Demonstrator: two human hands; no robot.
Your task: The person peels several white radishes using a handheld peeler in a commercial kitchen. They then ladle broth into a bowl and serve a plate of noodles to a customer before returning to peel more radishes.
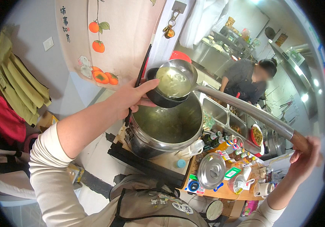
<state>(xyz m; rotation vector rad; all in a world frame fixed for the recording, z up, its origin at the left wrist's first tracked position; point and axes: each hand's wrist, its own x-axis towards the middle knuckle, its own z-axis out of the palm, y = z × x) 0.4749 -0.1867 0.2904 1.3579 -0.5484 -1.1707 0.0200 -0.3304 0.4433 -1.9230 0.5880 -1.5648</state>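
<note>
My left hand (128, 98) holds a black bowl (166, 102) by its side, together with dark chopsticks (144, 63) that stick out above and below the fingers. My right hand (305, 160) grips the wooden end of a long steel ladle (244, 107). The ladle's cup holds pale yellow-green broth (173, 82) with whitish bits in it. It is over the black bowl and hides most of the inside; whether the two touch, I cannot tell. Below both stands a large steel stockpot (162, 147) with dark greenish liquid (168, 122) in it.
Right of the pot are a plastic jug (195, 147), several bottles (222, 142) and a steel lid (212, 170) on a wooden counter (227, 194). Metal food trays (215, 109) lie beyond. A person (243, 76) stands behind them. Jackets (20, 82) hang at left.
</note>
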